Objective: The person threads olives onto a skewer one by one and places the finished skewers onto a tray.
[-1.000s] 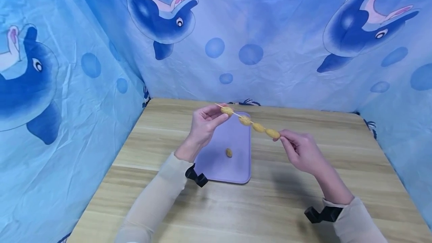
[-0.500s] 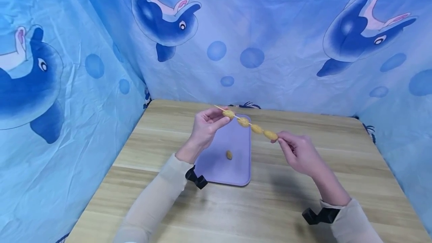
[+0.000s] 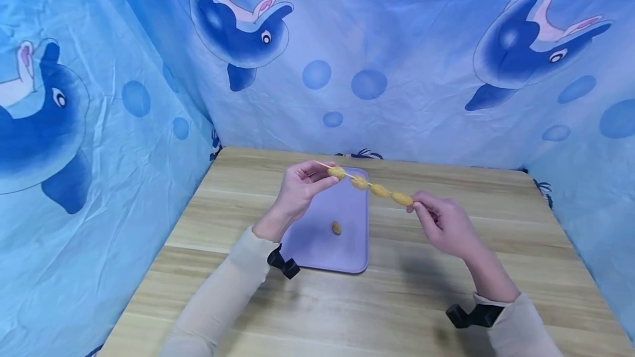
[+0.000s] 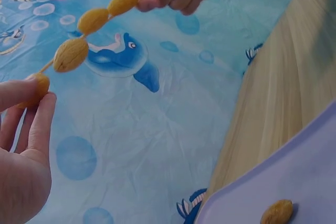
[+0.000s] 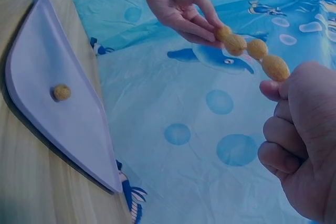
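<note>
Several yellow-brown, wrinkled oval fruits, perhaps dried, sit in a row on a thin wooden skewer [image 3: 350, 176] held above the table. My left hand [image 3: 300, 187] pinches the fruit [image 3: 337, 172] at the skewer's left end between thumb and fingers. A bare length of stick pokes out past that fruit. At the other end my right hand [image 3: 445, 225] grips the skewer close beside the last fruit [image 3: 402, 198], its fingers curled; the stick's end is hidden inside them. Below lies a purple tray [image 3: 347, 252] bearing one loose oval fruit [image 3: 336, 227], also visible in the left wrist view.
The wood-grain table [image 3: 317, 313] carries the tray near its middle. Blue cloth [image 3: 397, 120] printed with dolphins and bubbles hangs behind the table and along both sides. Dark straps with small black blocks [image 3: 284, 262] sit on both wrists.
Both hands and the skewer have shifted only slightly, the left end dipping a little lower. Both hands keep their grip, and the loose fruit stays on the tray.
</note>
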Action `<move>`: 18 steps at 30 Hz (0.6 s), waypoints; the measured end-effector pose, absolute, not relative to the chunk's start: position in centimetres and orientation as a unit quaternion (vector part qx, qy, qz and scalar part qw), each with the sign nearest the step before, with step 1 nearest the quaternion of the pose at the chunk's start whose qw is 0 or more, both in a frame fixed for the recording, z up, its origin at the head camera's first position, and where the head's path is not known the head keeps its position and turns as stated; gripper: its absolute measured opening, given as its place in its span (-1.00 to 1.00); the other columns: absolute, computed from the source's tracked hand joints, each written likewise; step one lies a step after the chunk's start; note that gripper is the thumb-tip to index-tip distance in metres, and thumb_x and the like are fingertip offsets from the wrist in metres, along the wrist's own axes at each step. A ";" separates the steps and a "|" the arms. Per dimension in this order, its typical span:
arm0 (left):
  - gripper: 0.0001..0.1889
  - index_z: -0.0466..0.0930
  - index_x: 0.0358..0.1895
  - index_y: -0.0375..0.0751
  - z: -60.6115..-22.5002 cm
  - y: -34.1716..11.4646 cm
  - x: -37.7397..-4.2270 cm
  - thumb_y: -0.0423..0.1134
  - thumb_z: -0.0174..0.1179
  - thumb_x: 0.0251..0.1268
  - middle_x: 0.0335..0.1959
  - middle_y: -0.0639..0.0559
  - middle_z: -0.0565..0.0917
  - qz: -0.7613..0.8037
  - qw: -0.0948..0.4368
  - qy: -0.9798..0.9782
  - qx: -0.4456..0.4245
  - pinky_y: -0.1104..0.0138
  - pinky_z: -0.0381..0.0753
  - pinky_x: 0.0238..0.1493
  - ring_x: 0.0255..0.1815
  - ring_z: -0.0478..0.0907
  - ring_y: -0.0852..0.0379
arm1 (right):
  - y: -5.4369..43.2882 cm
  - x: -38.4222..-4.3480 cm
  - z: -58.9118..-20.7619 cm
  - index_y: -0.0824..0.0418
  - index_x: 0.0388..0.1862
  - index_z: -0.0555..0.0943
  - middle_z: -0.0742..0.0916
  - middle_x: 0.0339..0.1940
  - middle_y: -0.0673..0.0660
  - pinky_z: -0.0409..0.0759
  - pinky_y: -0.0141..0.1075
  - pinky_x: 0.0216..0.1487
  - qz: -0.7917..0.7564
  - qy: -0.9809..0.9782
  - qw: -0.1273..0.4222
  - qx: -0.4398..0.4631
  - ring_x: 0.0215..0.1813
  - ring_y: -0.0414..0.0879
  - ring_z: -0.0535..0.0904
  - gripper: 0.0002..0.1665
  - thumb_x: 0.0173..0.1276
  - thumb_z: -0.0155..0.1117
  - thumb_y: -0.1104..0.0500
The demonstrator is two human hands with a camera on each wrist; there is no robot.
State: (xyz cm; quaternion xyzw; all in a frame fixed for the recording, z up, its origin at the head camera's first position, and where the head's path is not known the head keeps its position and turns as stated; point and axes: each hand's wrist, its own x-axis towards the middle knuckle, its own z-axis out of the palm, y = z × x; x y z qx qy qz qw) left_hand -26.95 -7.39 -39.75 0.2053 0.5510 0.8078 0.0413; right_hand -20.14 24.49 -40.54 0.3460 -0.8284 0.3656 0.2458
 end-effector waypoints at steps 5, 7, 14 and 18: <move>-0.74 0.80 -0.01 -0.33 -40.6 -8.5 -27.4 -0.61 0.35 0.30 -0.15 0.09 0.86 0.744 0.050 0.635 0.201 0.32 0.90 -0.04 -0.18 0.81 0.21 | 26.2 -19.6 -40.0 0.12 -0.26 0.68 0.34 -0.72 -0.14 0.11 -0.60 -0.73 0.363 -0.832 0.241 0.343 -0.67 -0.48 0.07 -0.65 0.44 0.22 0.56; -0.77 0.78 0.02 -0.42 -41.4 -9.0 -27.8 -0.51 0.40 0.32 -0.19 0.00 0.87 0.668 0.046 0.715 0.200 0.37 0.88 -0.15 -0.26 0.79 0.23 | 26.8 -19.4 -40.0 0.12 -0.26 0.67 0.33 -0.72 -0.15 0.11 -0.60 -0.73 0.360 -0.836 0.242 0.337 -0.66 -0.48 0.07 -0.67 0.46 0.22 0.54; -0.67 0.81 0.06 -0.32 -45.6 -8.3 -28.2 -0.27 0.50 0.27 -0.14 -0.17 0.86 0.352 0.086 0.895 0.259 0.46 0.76 -0.23 -0.29 0.76 0.14 | 28.3 -18.9 -41.0 0.12 -0.28 0.66 0.34 -0.70 -0.19 0.14 -0.63 -0.73 0.353 -0.847 0.227 0.326 -0.63 -0.55 0.08 -0.66 0.41 0.25 0.57; -0.65 0.82 0.02 -0.29 -47.2 -7.2 -28.2 -0.16 0.53 0.25 -0.25 -0.09 0.84 0.281 0.101 0.913 0.278 0.44 0.73 -0.19 -0.29 0.71 0.16 | 28.6 -18.7 -41.2 0.09 -0.27 0.65 0.34 -0.69 -0.20 0.14 -0.65 -0.72 0.348 -0.849 0.225 0.327 -0.66 -0.51 0.09 -0.65 0.42 0.25 0.56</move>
